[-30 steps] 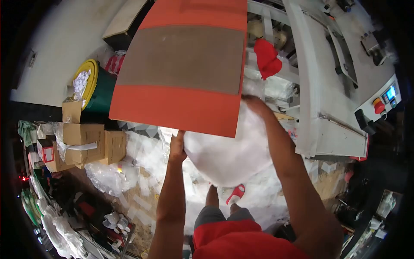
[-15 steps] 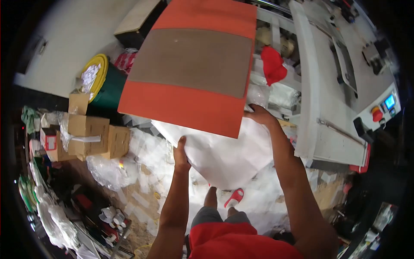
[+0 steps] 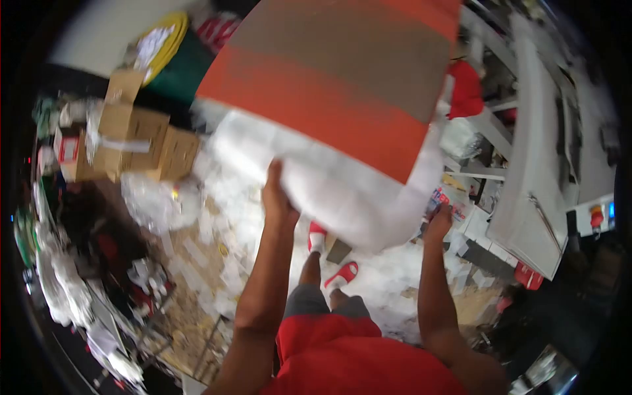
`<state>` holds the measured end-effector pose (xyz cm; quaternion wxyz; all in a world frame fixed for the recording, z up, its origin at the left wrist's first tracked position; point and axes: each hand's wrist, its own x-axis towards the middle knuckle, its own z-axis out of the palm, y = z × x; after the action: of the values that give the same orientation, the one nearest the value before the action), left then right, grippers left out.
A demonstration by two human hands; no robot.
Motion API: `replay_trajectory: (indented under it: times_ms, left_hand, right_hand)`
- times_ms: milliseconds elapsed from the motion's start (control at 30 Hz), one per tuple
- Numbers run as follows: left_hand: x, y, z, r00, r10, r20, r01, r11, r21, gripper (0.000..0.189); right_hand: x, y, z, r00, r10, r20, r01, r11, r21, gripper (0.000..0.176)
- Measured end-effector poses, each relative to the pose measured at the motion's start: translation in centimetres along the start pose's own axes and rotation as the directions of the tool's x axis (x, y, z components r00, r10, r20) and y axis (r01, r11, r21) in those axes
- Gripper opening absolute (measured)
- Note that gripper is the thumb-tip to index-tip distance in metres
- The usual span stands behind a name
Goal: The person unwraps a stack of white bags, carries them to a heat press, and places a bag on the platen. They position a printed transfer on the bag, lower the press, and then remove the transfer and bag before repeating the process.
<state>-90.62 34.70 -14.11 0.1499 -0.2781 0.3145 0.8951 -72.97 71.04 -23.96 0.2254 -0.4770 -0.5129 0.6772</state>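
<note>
Your left hand (image 3: 278,197) has its fingers closed on the white sheet (image 3: 342,191). The sheet is crumpled and blurred, and it hangs just beneath the orange board (image 3: 316,99), which has a brown band. Your right hand (image 3: 440,222) is at the sheet's lower corner; I cannot tell its grip.

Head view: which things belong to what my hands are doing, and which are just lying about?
In hand: left hand, right hand, white sheet, orange board.
Lying about: cardboard boxes, green bin, red cloth.
</note>
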Motion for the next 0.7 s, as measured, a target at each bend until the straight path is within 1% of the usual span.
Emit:
replay_trajectory:
  times_ms: [33,67,100,133,167,200,233,267,300,333,367,400,433,467,500,567,600,633,667,700]
  left_hand:
    - [0.7,-0.1,1.0,1.000,0.022,0.008,-0.022,0.998,-0.061,0.046]
    - [1.3,0.0,2.3,0.998,0.067,-0.019,-0.068,0.996,-0.064,0.046]
    - [2.8,-0.5,2.5,0.995,0.103,-0.004,-0.103,0.989,-0.108,0.047]
    - [3.1,-0.5,3.5,0.975,0.217,0.049,-0.214,0.974,-0.073,0.046]
    - [3.7,-0.6,3.9,0.963,0.259,0.078,-0.249,0.962,-0.114,0.044]
    - [3.9,-0.5,4.4,0.941,0.334,0.053,-0.328,0.940,-0.092,0.041]
    - [4.2,-0.4,4.0,0.950,0.308,0.042,-0.306,0.951,-0.046,0.038]
    - [4.1,-0.2,3.7,0.963,0.269,-0.006,-0.269,0.963,-0.004,0.037]
    - [4.0,-0.2,3.2,0.959,0.284,0.000,-0.284,0.959,0.015,0.039]
    - [3.7,0.0,2.6,0.970,0.242,-0.002,-0.242,0.969,0.060,0.043]
    - [3.3,0.1,1.9,0.980,0.199,-0.010,-0.197,0.975,0.102,0.049]
    - [3.2,0.1,1.2,0.982,0.185,-0.048,-0.176,0.973,0.147,0.049]
    - [3.5,-0.1,0.4,0.981,0.172,-0.085,-0.153,0.969,0.192,0.049]
    - [2.4,0.3,-0.2,0.977,0.191,-0.092,-0.169,0.964,0.207,0.077]
    - [1.4,0.7,-0.8,0.973,0.210,-0.099,-0.184,0.958,0.222,0.106]
    - [1.1,0.8,-1.7,0.981,0.161,-0.109,-0.125,0.953,0.277,0.107]
    - [0.8,1.2,-1.9,0.979,0.173,-0.109,-0.138,0.951,0.276,0.107]
    - [0.1,1.6,-2.2,0.977,0.214,-0.011,-0.198,0.919,0.340,0.102]
    - [0.3,1.7,-2.6,0.972,0.230,0.042,-0.228,0.899,0.375,0.099]
    - [0.4,1.8,-3.0,0.965,0.244,0.095,-0.262,0.876,0.406,0.098]
  right_hand:
    - [-3.7,2.8,-0.7,0.998,0.047,0.043,-0.039,0.984,-0.176,0.025]
    - [-6.3,5.7,-1.8,0.992,0.095,0.081,-0.061,0.936,-0.348,0.023]
    - [-7.7,8.3,-2.8,0.889,0.386,0.247,-0.297,0.896,-0.330,0.020]
    - [-11.0,7.6,-0.6,0.796,0.535,0.284,-0.366,0.799,-0.478,0.019]
    - [-12.1,9.6,-0.3,0.759,0.596,0.264,-0.435,0.764,-0.475,0.021]
    - [-11.8,13.0,-0.8,0.708,0.641,0.296,-0.456,0.735,-0.502,0.028]
    - [-11.4,15.7,-1.1,0.697,0.654,0.294,-0.452,0.719,-0.528,0.028]
    - [-10.7,18.3,-1.0,0.656,0.693,0.300,-0.437,0.672,-0.598,0.033]
    - [-10.1,20.7,-1.1,0.614,0.731,0.298,-0.419,0.621,-0.662,0.037]
    - [-9.2,23.1,-1.5,0.607,0.741,0.288,-0.414,0.604,-0.681,0.037]
    - [-7.8,25.2,-2.1,0.652,0.719,0.240,-0.411,0.601,-0.686,0.045]
    - [-6.5,26.9,-2.4,0.693,0.693,0.197,-0.404,0.600,-0.691,0.054]
    - [-5.1,28.1,-2.6,0.720,0.679,0.143,-0.418,0.588,-0.692,0.058]
    - [-3.5,29.2,-3.0,0.744,0.663,0.088,-0.433,0.578,-0.692,0.062]
    - [-1.6,30.6,-3.6,0.808,0.588,0.023,-0.417,0.600,-0.682,0.062]
    - [3.1,33.1,-5.1,0.905,0.420,0.070,-0.249,0.656,-0.712,0.061]
    - [6.1,34.6,-5.7,0.931,0.338,0.135,-0.134,0.664,-0.735,0.060]
    - [9.0,36.2,-6.3,0.939,0.260,0.227,0.000,0.658,-0.753,0.059]
    - [12.0,38.0,-6.9,0.919,0.202,0.338,0.142,0.632,-0.762,0.058]
    - [14.6,39.7,-7.3,0.875,0.156,0.458,0.287,0.594,-0.751,0.057]
